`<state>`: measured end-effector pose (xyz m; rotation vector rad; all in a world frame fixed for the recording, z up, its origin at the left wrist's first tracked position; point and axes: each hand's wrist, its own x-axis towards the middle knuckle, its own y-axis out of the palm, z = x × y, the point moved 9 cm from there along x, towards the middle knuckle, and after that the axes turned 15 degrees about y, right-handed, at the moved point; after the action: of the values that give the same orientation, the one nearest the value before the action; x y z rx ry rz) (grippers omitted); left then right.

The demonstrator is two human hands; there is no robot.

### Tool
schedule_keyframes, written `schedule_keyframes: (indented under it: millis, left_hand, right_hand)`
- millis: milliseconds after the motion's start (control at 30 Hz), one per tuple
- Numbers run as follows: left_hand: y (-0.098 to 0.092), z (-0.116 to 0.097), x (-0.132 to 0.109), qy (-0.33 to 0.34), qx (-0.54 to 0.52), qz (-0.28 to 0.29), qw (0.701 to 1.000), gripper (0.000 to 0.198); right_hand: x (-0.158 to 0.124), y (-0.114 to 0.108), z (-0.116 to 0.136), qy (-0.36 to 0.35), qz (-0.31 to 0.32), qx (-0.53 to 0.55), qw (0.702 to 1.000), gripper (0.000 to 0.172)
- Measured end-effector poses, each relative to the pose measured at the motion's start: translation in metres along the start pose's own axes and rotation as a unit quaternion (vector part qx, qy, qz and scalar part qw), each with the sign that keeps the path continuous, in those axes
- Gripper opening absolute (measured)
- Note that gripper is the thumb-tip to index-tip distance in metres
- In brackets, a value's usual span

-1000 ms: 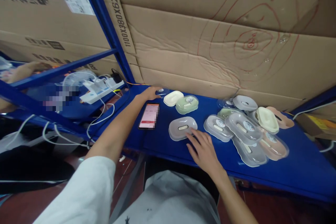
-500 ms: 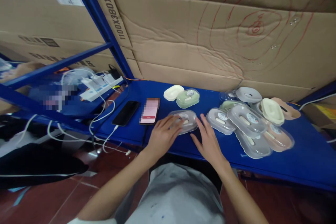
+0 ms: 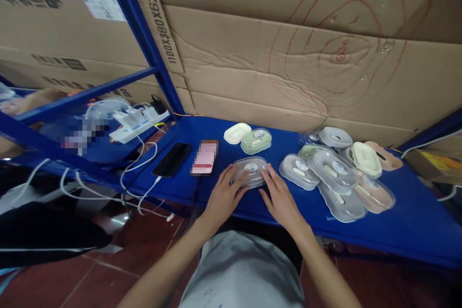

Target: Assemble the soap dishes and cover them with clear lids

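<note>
A grey dish with a clear cover and a round label (image 3: 252, 166) lies on the blue table (image 3: 288, 207) between my hands. My left hand (image 3: 225, 192) rests at its left side, fingers apart, with a fingertip on the cover near the label. At the right edge of the dish is my right hand (image 3: 279, 195), its fingers spread and touching the rim. Behind the dish sit a green covered dish (image 3: 256, 141) and a cream dish (image 3: 237, 133). To the right lies a pile of grey covered dishes (image 3: 332, 171), with a pink covered dish (image 3: 377, 195) beside it.
A black phone (image 3: 172, 160) and a phone with a lit pink screen (image 3: 205, 158) lie on the left. Further left are a white power strip (image 3: 139, 124), cables and a blue frame post (image 3: 135, 24). Cardboard (image 3: 231, 53) stands behind the table. Another person's arm shows at far left.
My right hand has come in against the right edge of the dish. My left hand's fingers have shifted slightly on the cover. The camera view has tilted up a little.
</note>
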<state>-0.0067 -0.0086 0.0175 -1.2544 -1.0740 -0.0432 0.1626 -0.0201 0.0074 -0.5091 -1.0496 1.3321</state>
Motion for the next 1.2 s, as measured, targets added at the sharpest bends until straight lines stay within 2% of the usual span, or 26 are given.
schedule_keyframes:
  millis: [233,500,667,733,833,1000,1100,1200]
  left_hand:
    - [0.002,0.001,-0.006,-0.008,-0.007,-0.004,1.0,0.051]
    - [0.0,0.001,0.013,-0.005,-0.077,-0.007,0.997,0.054]
    - [0.014,0.017,0.009,-0.084,-0.128,0.009,0.988,0.067]
    - [0.018,0.022,0.007,-0.095,-0.152,0.016,0.984,0.062]
    - [0.014,0.022,0.01,-0.064,-0.136,0.006,0.989,0.052]
    - [0.008,0.017,0.016,0.011,-0.094,0.018,0.995,0.055]
    - [0.008,0.018,0.015,0.017,-0.101,0.03,0.994,0.056]
    - [0.007,0.017,0.014,0.023,-0.113,0.03,0.993,0.057]
  right_hand:
    - [-0.002,-0.004,0.004,-0.007,-0.027,-0.021,0.999,0.068]
    - [-0.002,-0.004,0.0,0.021,-0.026,-0.01,0.999,0.066]
    - [0.001,-0.005,-0.005,0.039,-0.034,0.003,0.999,0.061]
    - [0.002,-0.004,-0.008,0.052,-0.03,0.004,0.998,0.065]
    - [0.003,0.001,-0.013,0.068,-0.012,0.006,0.998,0.07]
    - [0.003,0.006,-0.016,0.082,0.001,-0.001,0.997,0.066]
    - [0.004,0.006,-0.016,0.071,0.004,0.02,0.997,0.069]
    - [0.006,0.006,-0.019,0.062,0.007,0.062,0.996,0.082]
